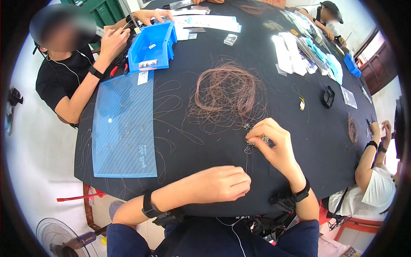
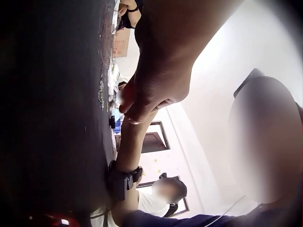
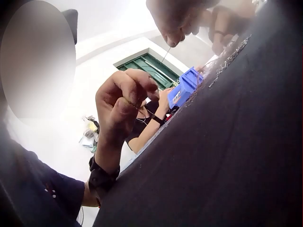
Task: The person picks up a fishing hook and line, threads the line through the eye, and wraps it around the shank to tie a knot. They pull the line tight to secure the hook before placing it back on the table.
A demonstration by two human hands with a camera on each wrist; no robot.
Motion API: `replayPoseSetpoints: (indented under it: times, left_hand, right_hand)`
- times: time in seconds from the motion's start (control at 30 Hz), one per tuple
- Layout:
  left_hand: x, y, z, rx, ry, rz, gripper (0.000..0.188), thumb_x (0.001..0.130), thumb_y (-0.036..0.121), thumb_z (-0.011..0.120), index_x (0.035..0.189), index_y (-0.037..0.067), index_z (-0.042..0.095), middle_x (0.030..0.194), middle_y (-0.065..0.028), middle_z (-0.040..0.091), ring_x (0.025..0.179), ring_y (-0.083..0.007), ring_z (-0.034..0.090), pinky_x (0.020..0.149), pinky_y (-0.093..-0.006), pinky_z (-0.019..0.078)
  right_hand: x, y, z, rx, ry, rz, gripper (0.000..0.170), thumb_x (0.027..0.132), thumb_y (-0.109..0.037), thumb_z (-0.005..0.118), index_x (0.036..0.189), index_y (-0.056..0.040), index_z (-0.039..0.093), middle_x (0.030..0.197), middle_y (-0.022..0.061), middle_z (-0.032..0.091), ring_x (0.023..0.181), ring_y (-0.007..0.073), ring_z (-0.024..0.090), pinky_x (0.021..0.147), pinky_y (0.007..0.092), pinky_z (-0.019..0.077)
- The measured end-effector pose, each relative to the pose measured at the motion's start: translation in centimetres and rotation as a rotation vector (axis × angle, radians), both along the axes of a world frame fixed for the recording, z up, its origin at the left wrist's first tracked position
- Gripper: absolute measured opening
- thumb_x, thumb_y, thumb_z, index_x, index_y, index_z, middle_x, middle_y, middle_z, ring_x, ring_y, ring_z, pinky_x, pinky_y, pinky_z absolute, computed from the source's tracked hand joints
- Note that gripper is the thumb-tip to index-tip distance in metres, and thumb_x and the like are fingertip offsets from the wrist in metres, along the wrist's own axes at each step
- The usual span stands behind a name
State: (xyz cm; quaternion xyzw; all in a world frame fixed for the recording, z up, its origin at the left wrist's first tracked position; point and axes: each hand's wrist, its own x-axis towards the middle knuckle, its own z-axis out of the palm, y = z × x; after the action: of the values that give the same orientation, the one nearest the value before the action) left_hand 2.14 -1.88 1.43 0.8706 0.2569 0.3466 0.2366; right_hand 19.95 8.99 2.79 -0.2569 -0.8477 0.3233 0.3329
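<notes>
My left hand is above the near edge of the black table, its back toward the head camera. In the right wrist view that left hand pinches a thin thread between thumb and forefinger. My right hand is farther forward and to the right, pinching the upper part of the thread with its fingertips. Right under and beside those fingertips lies a pile of small silvery metal pieces. A loose coil of thin reddish-brown cord spreads beyond the pile.
A blue file bag lies left, with loose thin strands around it. Behind it stands a blue bin, near a person at work. Packets and a small black tray are on the right, where another person sits.
</notes>
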Motion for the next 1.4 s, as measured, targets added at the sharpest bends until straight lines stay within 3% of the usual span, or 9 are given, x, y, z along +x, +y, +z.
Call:
replayPoseSetpoints:
  times: [0.17,0.4,0.6,0.87,1.1,1.17,1.2,1.3,1.4]
  left_hand:
    - [1.1,-1.5,-0.2,-0.077,0.015,-0.093,0.013,0.080,0.005,0.067,0.085,0.004,0.055,0.088,-0.0056,0.057,0.077,-0.0213,0.058,0.067,-0.0318,0.0498]
    - [0.5,-2.1,1.3,-0.510,-0.174,-0.318,0.008,0.082,0.003,0.066,0.086,0.002,0.059,0.089,-0.0071,0.065,0.075,-0.0222,0.063,0.067,-0.0315,0.0534]
    - [0.9,-1.9,1.2,-0.366,-0.324,-0.226,0.012,0.080,0.005,0.064,0.078,0.005,0.053,0.072,-0.0063,0.053,0.067,-0.0244,0.055,0.059,-0.0352,0.0458]
    - [0.1,-2.1,1.8,-0.339,-0.123,-0.322,0.009,0.082,0.006,0.067,0.084,0.004,0.059,0.086,-0.0032,0.061,0.079,-0.0198,0.060,0.068,-0.0311,0.0492]
    - [-1.7,-1.2,4.9,-0.482,-0.521,-0.312,0.007,0.078,0.002,0.071,0.082,0.004,0.066,0.093,-0.0069,0.068,0.083,-0.0231,0.065,0.073,-0.0327,0.0512]
    - [-2.6,-1.0,5.7,-0.458,-0.536,-0.119,0.013,0.072,0.000,0.074,0.081,0.005,0.068,0.093,-0.0106,0.070,0.083,-0.0239,0.067,0.073,-0.0328,0.0521]
    - [-2.8,-0.7,5.8,-0.363,-0.488,0.033,0.014,0.070,0.000,0.075,0.081,0.005,0.067,0.093,-0.0114,0.070,0.083,-0.0237,0.067,0.073,-0.0326,0.0522]
    - [-2.9,-0.3,5.5,-0.228,-0.458,0.285,0.016,0.067,-0.001,0.074,0.079,0.006,0.066,0.094,-0.0138,0.070,0.083,-0.0236,0.067,0.074,-0.0330,0.0522]
    - [-2.8,-0.2,5.4,-0.327,-0.486,0.152,0.013,0.069,0.001,0.075,0.077,0.005,0.066,0.096,-0.0153,0.070,0.083,-0.0254,0.067,0.073,-0.0333,0.0523]
  right_hand:
    - [0.1,0.0,0.3,-0.132,-0.096,0.278,0.009,0.077,-0.004,0.071,0.085,-0.0031,0.066,0.084,0.0049,0.063,0.081,0.0211,0.060,0.072,0.0320,0.0493]
    - [0.1,-0.1,0.1,-0.254,-0.126,0.419,0.009,0.078,-0.005,0.071,0.086,-0.0041,0.068,0.085,0.0043,0.065,0.080,0.0196,0.062,0.070,0.0315,0.0499]
    - [0.1,0.1,-0.1,-0.255,-0.081,0.347,0.011,0.077,-0.005,0.072,0.088,-0.0047,0.070,0.086,0.0046,0.067,0.079,0.0188,0.064,0.070,0.0308,0.0505]
    - [0.1,0.1,0.4,-0.342,-0.060,0.466,0.017,0.076,0.000,0.072,0.092,-0.0039,0.071,0.089,0.0060,0.070,0.084,0.0184,0.066,0.075,0.0304,0.0530]
    - [0.2,0.2,-0.1,-0.529,0.123,0.328,0.027,0.086,0.004,0.059,0.112,-0.0006,0.066,0.117,0.0119,0.066,0.109,0.0207,0.063,0.094,0.0324,0.0495]
    - [0.0,-0.6,0.4,-0.666,0.307,0.098,0.034,0.088,0.005,0.056,0.122,0.0005,0.059,0.128,0.0135,0.059,0.111,0.0209,0.062,0.096,0.0322,0.0480]
    - [-0.1,-0.5,-0.2,-0.518,0.345,0.032,0.038,0.090,0.005,0.053,0.128,0.0007,0.053,0.137,0.0137,0.051,0.113,0.0216,0.061,0.096,0.0319,0.0478]
    - [0.2,-0.4,0.4,-0.254,0.332,-0.075,0.037,0.091,0.006,0.050,0.127,0.0020,0.052,0.135,0.0129,0.052,0.114,0.0225,0.060,0.098,0.0333,0.0456]
    - [0.2,-0.3,0.3,-0.438,0.414,-0.075,0.032,0.093,0.002,0.048,0.125,0.0037,0.051,0.127,0.0149,0.057,0.110,0.0228,0.062,0.097,0.0340,0.0462]
